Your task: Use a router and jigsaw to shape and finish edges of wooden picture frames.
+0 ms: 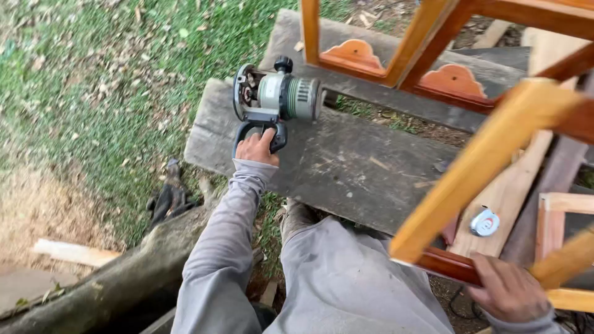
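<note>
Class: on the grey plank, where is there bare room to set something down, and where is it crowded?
Bare plank lies between the power tool gripped by the left hand and the wooden frame held by the right hand. The right side is crowded: frame, boards, tape measure.

I count one power router (278, 96) lying on its side, one tape measure (484, 222), and one varnished wooden frame (489, 148). Two grey planks — a near one (346, 167) and a far one (371, 68). Two carved arch pieces (356, 54) (453, 80) — and my two hands, left (257, 147) and right (510, 287).
</note>
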